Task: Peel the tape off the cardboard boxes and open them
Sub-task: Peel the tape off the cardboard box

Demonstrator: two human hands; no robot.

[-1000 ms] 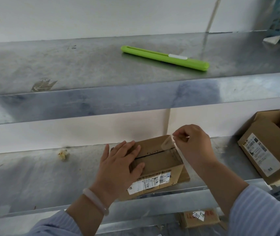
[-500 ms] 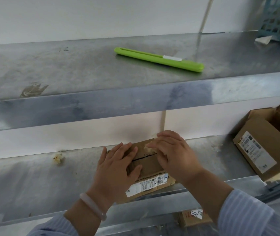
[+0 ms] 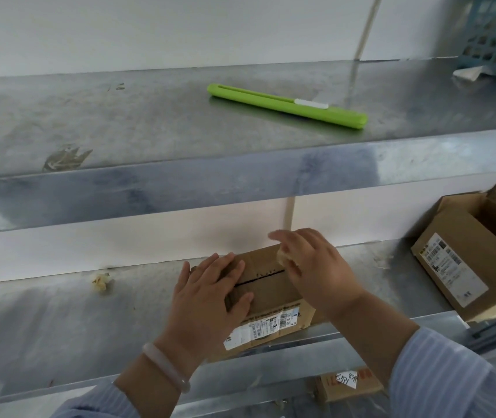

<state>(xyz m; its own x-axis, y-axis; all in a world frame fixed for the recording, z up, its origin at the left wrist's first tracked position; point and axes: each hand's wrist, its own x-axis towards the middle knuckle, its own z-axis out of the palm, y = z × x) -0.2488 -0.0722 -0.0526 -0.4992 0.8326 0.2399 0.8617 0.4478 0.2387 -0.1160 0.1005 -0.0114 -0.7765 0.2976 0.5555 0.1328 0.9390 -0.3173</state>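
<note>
Box: The small cardboard box (image 3: pixel 270 294) is sitting on the lower shelf (image 3: pixel 44 327), close to the front edge. Its white label (image 3: pixel 264 325) is facing the person.
Left hand: The left hand (image 3: pixel 207 297) is lying flat on the left part of the box top. Its fingers (image 3: pixel 225 267) are stretched out straight and pressing down. They are holding nothing.
Why it is there: I think it is pushing down so the box is not sliding or tipping while the other hand is working.
Right hand: The right hand (image 3: pixel 316 267) is reaching over the right part of the box top. Its fingers (image 3: pixel 289 236) are spread out and pointing left, and they are looking blurry.
Tape ball: A little crumpled ball of tape (image 3: pixel 284 256) is sitting by the right thumb. I cannot tell if the hand is pinching it or if it is just sticking there.
Slit: The dark slit (image 3: pixel 266 277) between the two top flaps is showing between the hands. No tape is showing over that part, so I think the flaps are almost ready for lifting.
Box and fingers: The box top is lying right under both hands. The left fingers are touching it. I cannot tell if the right ones are.
Other things: A green cutter (image 3: pixel 286 105) is lying on the upper shelf (image 3: pixel 150 122), well apart from both hands. An open box (image 3: pixel 458 263) is sitting far to the right.
</note>
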